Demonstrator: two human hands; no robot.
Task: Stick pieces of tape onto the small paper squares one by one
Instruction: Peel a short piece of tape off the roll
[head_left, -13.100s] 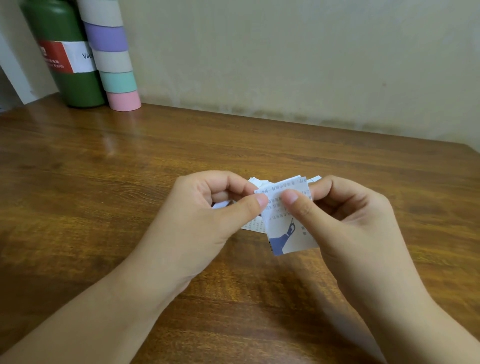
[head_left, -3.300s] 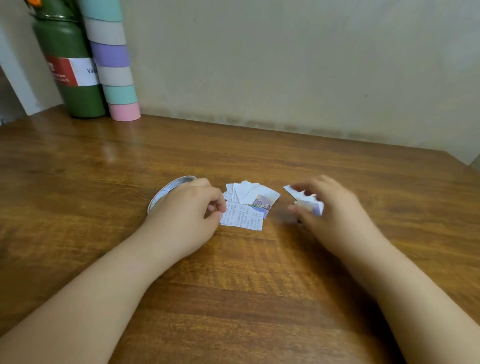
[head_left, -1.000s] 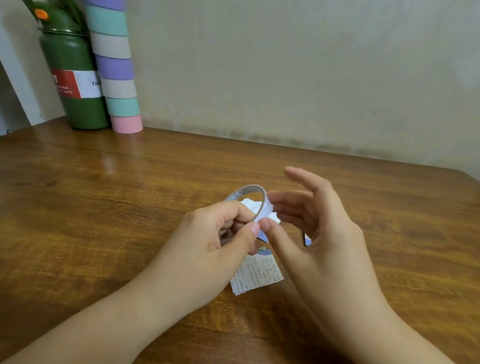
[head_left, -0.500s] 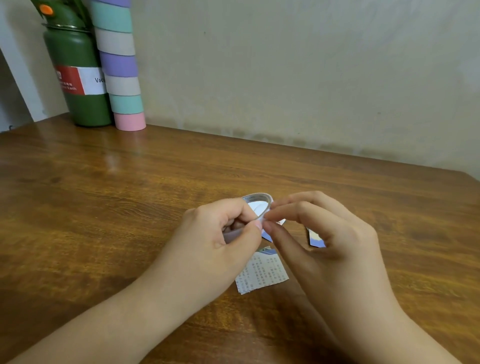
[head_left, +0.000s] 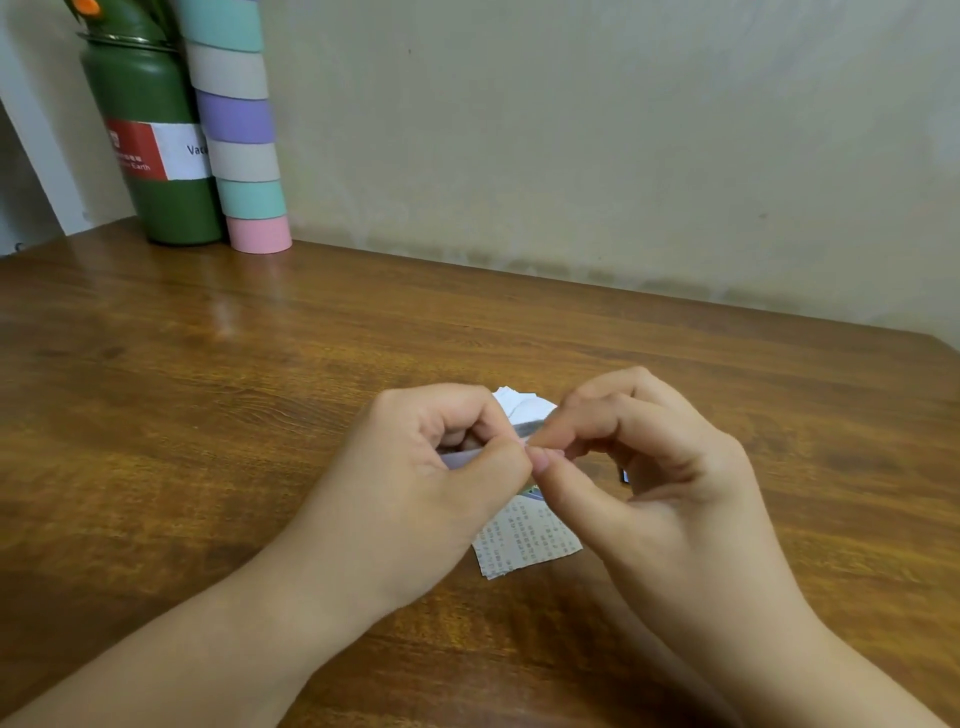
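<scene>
Since half a second ago we have lowered the tape roll (head_left: 470, 457) deeper into our left hand (head_left: 415, 493), so its ring, seen open-on then, is now mostly hidden and only a pale edge shows between thumb and fingers. Our right hand (head_left: 660, 483) has closed in tighter too, thumb and forefinger now meeting at the roll's edge; 1 second ago those fingers were spread wide.

Both forearms come in from the bottom corners over the table (head_left: 208, 415) and meet near its middle. Our left hand is curled round the roll, thumb on top. Our right hand pinches at the tape where it touches the left thumb tip, the other 3 fingers bent loosely behind; whether a free end is actually caught there we cannot tell, it is too small.

Under and just behind the hands lie the paper squares (head_left: 524, 540): 1 printed piece sticks out toward us between the wrists, and white corners show above the knuckles. A sliver of another piece peeks out by the right palm. The hands cover most of the pile.

Far left, against the wall (head_left: 623, 156), stand a green bottle (head_left: 150, 156) and, touching it, a stack of coloured rolls (head_left: 244, 156)
</scene>
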